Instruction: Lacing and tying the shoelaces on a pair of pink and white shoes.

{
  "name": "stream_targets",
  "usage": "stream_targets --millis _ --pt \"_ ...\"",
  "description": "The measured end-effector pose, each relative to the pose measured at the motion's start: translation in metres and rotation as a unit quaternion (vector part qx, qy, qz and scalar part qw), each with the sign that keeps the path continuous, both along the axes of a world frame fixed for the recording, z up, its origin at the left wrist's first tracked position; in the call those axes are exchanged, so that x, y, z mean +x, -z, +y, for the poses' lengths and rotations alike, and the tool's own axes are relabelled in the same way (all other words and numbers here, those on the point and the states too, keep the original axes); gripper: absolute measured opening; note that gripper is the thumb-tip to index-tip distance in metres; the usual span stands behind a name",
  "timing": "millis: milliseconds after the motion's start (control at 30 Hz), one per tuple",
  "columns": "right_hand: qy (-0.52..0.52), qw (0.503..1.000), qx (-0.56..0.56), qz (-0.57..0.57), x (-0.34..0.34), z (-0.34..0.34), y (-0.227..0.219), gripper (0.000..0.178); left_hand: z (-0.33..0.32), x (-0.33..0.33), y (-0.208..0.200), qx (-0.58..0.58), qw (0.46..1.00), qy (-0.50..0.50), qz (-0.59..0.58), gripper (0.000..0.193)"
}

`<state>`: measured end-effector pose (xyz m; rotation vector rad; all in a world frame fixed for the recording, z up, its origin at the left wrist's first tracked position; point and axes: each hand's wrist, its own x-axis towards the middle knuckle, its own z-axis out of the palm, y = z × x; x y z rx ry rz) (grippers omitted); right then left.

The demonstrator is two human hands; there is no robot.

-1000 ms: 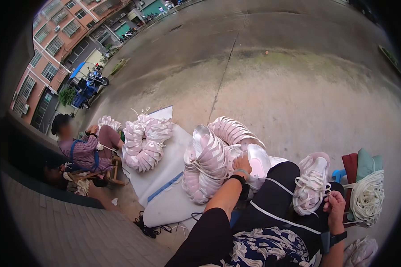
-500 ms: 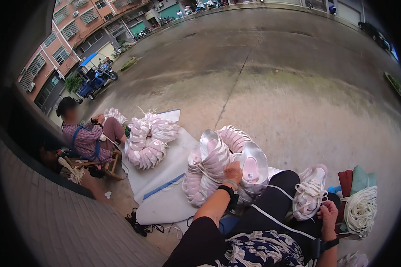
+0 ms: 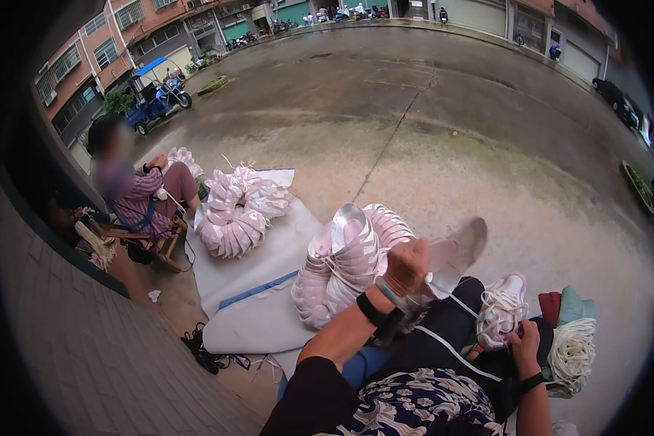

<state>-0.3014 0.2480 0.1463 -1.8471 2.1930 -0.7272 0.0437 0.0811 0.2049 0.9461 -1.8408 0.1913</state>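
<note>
1. Head view: the right hand (image 3: 525, 343) has its fingers bent against the near end of a white-and-pink laced sneaker (image 3: 503, 309) lying on the dark-trousered lap; whether they grip it, I cannot tell.
2. Just right of the lap stands a thick bundle of white laces (image 3: 572, 356).
3. Further out, the left hand (image 3: 408, 265) has its fingers curled closed around a blurred pale pink-and-white shoe piece (image 3: 461, 251).
4. Beside it sits a coiled stack of overlapping pink-and-white shoe pieces (image 3: 334, 276).
5. Beyond, a seated co-worker (image 3: 134, 192).

pinkish shoe piece (image 3: 460, 252) raised, blurred; laced white shoe (image 3: 503, 309) on lap (image 3: 442, 327)
</note>
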Motion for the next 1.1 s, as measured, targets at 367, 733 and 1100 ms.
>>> stream_targets --millis 367,733,1100 --pt "-0.004 0.998 0.015 0.069 -0.003 -0.007 0.023 0.02 0.031 -0.035 -0.001 0.073 0.986 0.148 0.0 0.005" --pt "0.051 0.997 -0.032 0.04 0.013 0.003 0.02 0.02 0.031 -0.033 0.029 0.253 0.95 0.162 0.082 0.017" --pt "0.08 0.996 -0.033 0.033 0.016 0.004 0.022 0.017 0.029 -0.022 0.047 0.453 0.82 0.237 0.258 0.029"
